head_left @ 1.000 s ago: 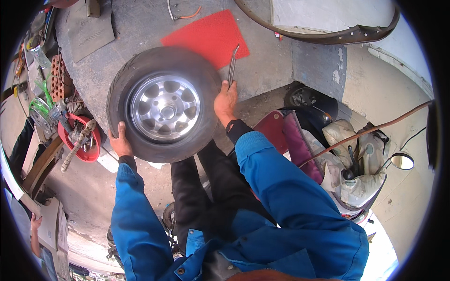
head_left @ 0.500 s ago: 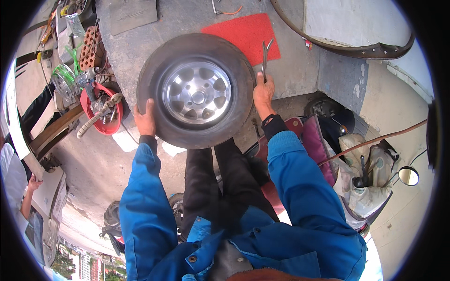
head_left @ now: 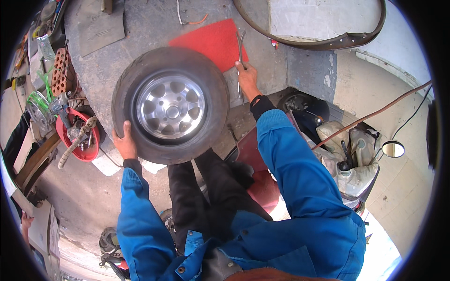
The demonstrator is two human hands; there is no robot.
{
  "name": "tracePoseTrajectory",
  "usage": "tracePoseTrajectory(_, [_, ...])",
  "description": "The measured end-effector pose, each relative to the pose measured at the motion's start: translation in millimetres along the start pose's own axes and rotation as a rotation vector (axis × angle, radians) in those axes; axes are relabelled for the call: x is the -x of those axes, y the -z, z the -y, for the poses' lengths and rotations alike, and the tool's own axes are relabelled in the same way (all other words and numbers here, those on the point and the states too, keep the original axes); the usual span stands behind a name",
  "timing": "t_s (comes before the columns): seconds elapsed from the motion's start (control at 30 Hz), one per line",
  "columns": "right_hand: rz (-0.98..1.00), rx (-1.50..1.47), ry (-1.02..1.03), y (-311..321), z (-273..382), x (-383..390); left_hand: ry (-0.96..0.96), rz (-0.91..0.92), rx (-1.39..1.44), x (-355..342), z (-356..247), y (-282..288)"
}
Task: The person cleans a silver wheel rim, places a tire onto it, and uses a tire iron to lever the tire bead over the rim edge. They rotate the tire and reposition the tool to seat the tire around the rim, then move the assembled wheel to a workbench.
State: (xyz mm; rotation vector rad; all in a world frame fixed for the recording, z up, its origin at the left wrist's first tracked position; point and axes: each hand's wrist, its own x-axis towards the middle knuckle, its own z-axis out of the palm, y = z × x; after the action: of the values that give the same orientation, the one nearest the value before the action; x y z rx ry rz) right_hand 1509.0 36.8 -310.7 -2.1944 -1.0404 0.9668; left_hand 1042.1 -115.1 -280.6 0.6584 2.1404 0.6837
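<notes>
A small black tyre on a silver alloy wheel (head_left: 171, 105) stands before me on the concrete ground. My left hand (head_left: 125, 140) grips its lower left edge. My right hand (head_left: 247, 78) is off the tyre's right side and holds a long metal tyre lever (head_left: 240, 51) that points up over a red mat (head_left: 213, 41). My blue sleeves and dark trousers fill the lower half of the view.
A red basin (head_left: 77, 138) with tools and hoses sits at the left beside bricks (head_left: 61, 70). A loose rubber tyre strip (head_left: 323, 42) curves at the top right. A scooter with a mirror (head_left: 393, 149) stands at the right. A grey mat (head_left: 101, 23) lies at the top left.
The view has shifted, so the wheel sits lower and more central. My right hand has come off the tyre's edge and moved out to the right with the lever.
</notes>
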Motion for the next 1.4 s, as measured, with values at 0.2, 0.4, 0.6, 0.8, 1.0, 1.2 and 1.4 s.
tracePoseTrajectory(0.2, [-0.026,0.160,0.054,-7.1,-0.6,-16.1,0.039,-0.046,0.023,-2.7,9.4,-1.7])
tracePoseTrajectory(0.4, [-0.056,0.283,0.174,-6.2,42.8,-12.5,0.060,-0.036,-0.005,-2.2,14.0,-2.2])
tracePoseTrajectory(0.6, [0.096,0.216,0.366,-16.0,73.4,56.6,0.125,0.102,0.159,-7.6,15.6,7.6])
tracePoseTrajectory(0.8, [0.248,0.164,0.141,-8.5,76.1,73.0,0.184,0.097,0.219,7.2,-4.2,11.2])
tracePoseTrajectory(1.0, [0.320,0.315,0.225,-6.7,69.4,66.0,0.145,0.123,0.241,0.1,-2.8,1.0])
tracePoseTrajectory(1.2, [0.297,0.412,0.317,-16.6,60.4,63.4,0.205,0.211,0.432,-9.6,18.5,-0.7])
tracePoseTrajectory(1.4, [0.462,0.245,0.133,-16.7,47.7,41.8,0.271,0.412,0.683,-16.9,61.7,3.8])
